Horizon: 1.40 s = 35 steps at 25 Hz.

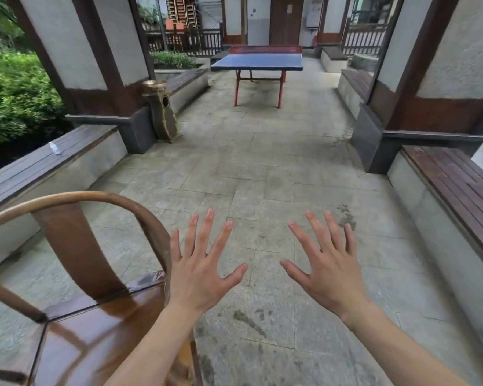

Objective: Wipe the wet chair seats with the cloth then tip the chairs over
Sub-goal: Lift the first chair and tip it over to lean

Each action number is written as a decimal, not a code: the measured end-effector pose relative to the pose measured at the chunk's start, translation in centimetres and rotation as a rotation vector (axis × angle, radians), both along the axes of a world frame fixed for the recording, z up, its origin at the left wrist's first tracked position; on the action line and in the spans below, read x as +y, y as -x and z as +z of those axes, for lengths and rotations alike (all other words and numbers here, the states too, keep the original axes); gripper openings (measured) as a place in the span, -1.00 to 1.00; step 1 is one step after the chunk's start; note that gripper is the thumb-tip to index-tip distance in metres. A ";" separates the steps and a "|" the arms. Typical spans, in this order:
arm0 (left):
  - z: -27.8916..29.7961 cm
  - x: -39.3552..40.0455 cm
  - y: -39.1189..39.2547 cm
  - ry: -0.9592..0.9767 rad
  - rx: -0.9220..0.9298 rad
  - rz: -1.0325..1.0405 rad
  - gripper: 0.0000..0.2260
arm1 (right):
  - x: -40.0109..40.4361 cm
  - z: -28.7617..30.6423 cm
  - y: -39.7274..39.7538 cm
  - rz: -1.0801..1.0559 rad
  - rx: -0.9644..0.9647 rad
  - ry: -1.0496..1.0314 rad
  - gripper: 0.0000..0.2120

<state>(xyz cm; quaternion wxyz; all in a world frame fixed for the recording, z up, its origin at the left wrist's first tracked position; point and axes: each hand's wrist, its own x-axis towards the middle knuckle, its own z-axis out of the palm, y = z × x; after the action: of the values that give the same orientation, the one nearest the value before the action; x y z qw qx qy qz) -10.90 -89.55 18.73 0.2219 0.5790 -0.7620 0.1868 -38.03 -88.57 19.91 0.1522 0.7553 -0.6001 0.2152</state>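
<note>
A brown wooden chair (76,254) with a curved round back stands upright at the lower left. Its glossy seat (95,335) looks wet. My left hand (201,271) is held out flat in front of me, fingers spread, just right of the chair's back rail and holding nothing. My right hand (329,271) is spread the same way over the stone floor, also with nothing in it. No cloth is in view.
Low wooden benches run along the left (39,165) and right (455,185) sides of the paved walkway. A small white bottle (55,148) lies on the left bench. A stone-coloured bin (162,112) stands by the left pillar. A blue table-tennis table (258,62) stands ahead.
</note>
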 end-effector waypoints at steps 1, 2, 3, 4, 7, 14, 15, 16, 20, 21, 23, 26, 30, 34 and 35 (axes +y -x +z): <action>-0.2 -1.8 0.9 -0.007 -0.008 0.015 -0.23 | -2.1 -0.1 0.9 0.009 -0.010 -0.003 -0.33; -0.4 -3.6 2.0 -0.011 -0.010 0.027 -0.23 | -4.0 -0.3 1.8 0.017 -0.025 -0.011 -0.33; -0.4 -5.5 3.1 -0.008 -0.006 0.038 -0.24 | -6.0 -0.4 2.8 0.030 -0.033 -0.023 -0.33; -0.2 -7.2 4.2 -0.010 -0.004 0.053 -0.24 | -8.1 -0.3 3.7 0.044 -0.034 -0.032 -0.33; 0.3 -11.8 7.1 -0.010 -0.005 0.085 -0.26 | -13.6 -0.3 6.0 0.093 -0.021 -0.062 -0.32; -0.8 -21.0 6.4 -0.064 0.002 0.201 -0.27 | -26.7 -1.4 4.7 0.207 -0.049 -0.128 -0.33; -1.2 -22.4 5.8 -0.069 0.006 0.219 -0.27 | -28.4 -1.7 3.8 0.226 -0.054 -0.138 -0.33; -1.7 -24.1 4.9 -0.076 0.014 0.239 -0.27 | -30.6 -2.1 2.7 0.247 -0.056 -0.148 -0.33; -3.3 -30.7 1.6 -0.116 0.041 0.255 -0.25 | -38.4 -3.0 -1.9 0.314 -0.026 -0.134 -0.33; -3.5 -32.7 0.5 -0.120 0.052 0.268 -0.25 | -40.8 -3.0 -3.3 0.329 -0.022 -0.136 -0.33; -3.4 -36.1 -1.7 -0.117 0.076 0.287 -0.26 | -44.8 -2.7 -5.9 0.347 -0.023 -0.135 -0.33; -3.3 -41.1 -6.1 -0.116 0.069 0.321 -0.25 | -50.5 -2.2 -10.4 0.373 -0.027 -0.137 -0.32; -3.6 -46.5 -10.4 -0.134 0.079 0.385 -0.24 | -57.4 -2.1 -14.7 0.420 -0.005 -0.135 -0.32; -4.2 -51.5 -14.2 -0.166 0.099 0.466 -0.25 | -64.2 -3.1 -19.1 0.495 -0.008 -0.160 -0.32; -4.6 -52.6 -15.0 -0.173 0.103 0.480 -0.26 | -65.7 -3.7 -20.1 0.520 -0.012 -0.164 -0.33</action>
<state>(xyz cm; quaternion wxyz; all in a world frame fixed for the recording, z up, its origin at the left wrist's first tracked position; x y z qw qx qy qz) 4.07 -142.12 14.13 0.1593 0.7688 -0.6035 0.1388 -17.95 -154.25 16.23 0.0266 0.8925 -0.4023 0.2023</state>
